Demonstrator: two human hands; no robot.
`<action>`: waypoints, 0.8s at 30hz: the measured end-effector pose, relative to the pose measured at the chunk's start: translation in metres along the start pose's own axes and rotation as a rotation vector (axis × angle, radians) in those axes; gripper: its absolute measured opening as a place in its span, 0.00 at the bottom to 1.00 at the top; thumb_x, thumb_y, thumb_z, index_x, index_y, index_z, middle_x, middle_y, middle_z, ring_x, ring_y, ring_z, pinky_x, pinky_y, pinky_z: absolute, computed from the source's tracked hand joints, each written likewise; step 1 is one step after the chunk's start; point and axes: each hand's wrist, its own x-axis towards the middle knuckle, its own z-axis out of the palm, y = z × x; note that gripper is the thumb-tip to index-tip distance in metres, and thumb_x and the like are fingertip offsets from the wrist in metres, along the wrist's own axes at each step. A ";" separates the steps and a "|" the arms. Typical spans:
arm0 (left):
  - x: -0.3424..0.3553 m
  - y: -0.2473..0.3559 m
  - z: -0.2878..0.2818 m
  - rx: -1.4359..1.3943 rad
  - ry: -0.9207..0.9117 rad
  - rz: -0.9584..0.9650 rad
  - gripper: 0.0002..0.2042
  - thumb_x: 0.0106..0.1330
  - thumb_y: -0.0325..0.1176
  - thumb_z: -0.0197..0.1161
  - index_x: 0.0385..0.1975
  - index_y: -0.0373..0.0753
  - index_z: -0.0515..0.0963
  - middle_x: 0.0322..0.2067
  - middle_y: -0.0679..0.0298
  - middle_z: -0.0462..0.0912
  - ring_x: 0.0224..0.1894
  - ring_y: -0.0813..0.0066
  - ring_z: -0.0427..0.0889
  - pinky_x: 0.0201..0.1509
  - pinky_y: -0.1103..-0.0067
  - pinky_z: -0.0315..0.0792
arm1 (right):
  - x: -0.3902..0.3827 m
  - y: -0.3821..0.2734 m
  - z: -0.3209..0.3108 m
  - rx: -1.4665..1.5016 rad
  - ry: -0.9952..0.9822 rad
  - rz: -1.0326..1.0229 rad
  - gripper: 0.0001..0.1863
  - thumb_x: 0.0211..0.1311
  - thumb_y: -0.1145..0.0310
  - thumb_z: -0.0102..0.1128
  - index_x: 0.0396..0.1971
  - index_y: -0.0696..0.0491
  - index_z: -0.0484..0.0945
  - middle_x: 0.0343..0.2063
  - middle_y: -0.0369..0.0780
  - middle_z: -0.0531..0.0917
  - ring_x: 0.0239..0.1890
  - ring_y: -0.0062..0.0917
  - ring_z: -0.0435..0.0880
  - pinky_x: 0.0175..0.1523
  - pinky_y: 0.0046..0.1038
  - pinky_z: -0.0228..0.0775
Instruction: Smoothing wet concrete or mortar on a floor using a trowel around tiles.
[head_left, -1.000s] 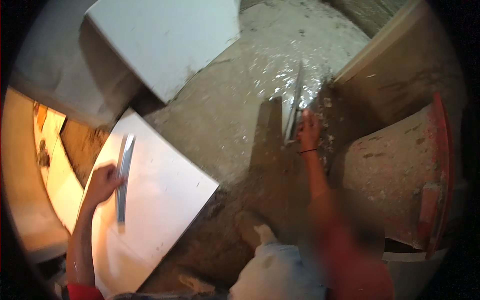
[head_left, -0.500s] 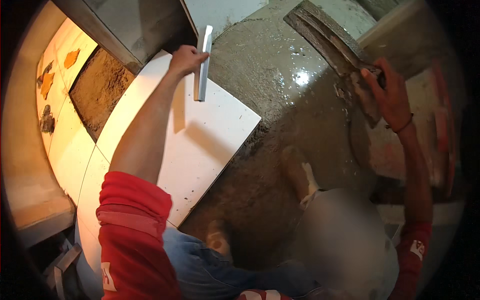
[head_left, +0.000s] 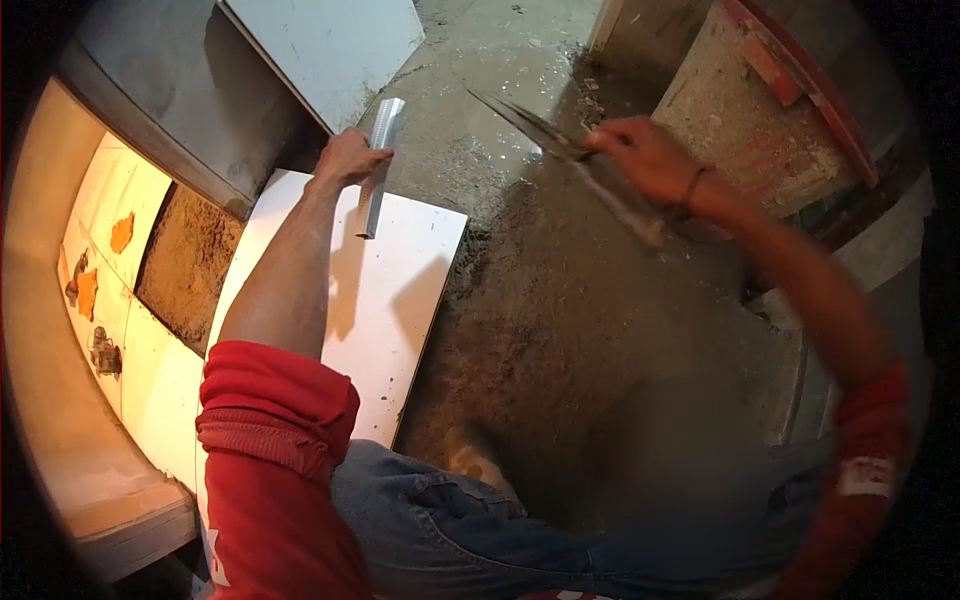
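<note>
My left hand [head_left: 345,157] grips a short silver metal bar [head_left: 381,170], held upright in the picture over the corner of a white tile [head_left: 385,310]. My right hand [head_left: 640,160] is closed on the handle of a long metal trowel [head_left: 520,125], blurred by motion, over wet grey cement [head_left: 500,150] on the floor.
A second white tile [head_left: 330,50] lies at the top. A cement-crusted bucket with a red rim [head_left: 720,120] stands at the right. Laid tiles [head_left: 125,200] with small orange and dark pieces surround a square of bare mortar [head_left: 190,265] at the left, beside walls. My bare foot shows below.
My left hand has carried the metal bar forward toward the cement. My right hand's trowel swung wide, then shifted left and turned. The view has also moved.
</note>
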 end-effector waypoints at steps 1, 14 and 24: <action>-0.004 0.004 -0.006 0.012 -0.003 0.006 0.26 0.53 0.54 0.72 0.32 0.31 0.84 0.34 0.45 0.86 0.39 0.52 0.86 0.43 0.64 0.78 | -0.003 0.010 0.028 0.128 0.060 0.075 0.23 0.69 0.50 0.54 0.37 0.58 0.83 0.26 0.49 0.82 0.30 0.38 0.82 0.39 0.38 0.71; -0.105 0.024 -0.028 0.460 -0.077 0.165 0.19 0.56 0.44 0.72 0.31 0.31 0.81 0.24 0.49 0.83 0.26 0.59 0.83 0.32 0.63 0.74 | -0.156 -0.050 0.307 1.318 0.379 0.790 0.23 0.75 0.54 0.49 0.50 0.59 0.80 0.33 0.40 0.80 0.37 0.25 0.76 0.47 0.32 0.70; -0.266 0.080 -0.030 0.394 -0.177 -0.015 0.17 0.48 0.43 0.73 0.32 0.38 0.81 0.34 0.49 0.83 0.41 0.50 0.82 0.46 0.59 0.75 | -0.101 0.049 0.381 0.367 0.468 0.139 0.22 0.77 0.65 0.37 0.62 0.60 0.70 0.62 0.52 0.72 0.65 0.36 0.70 0.71 0.34 0.59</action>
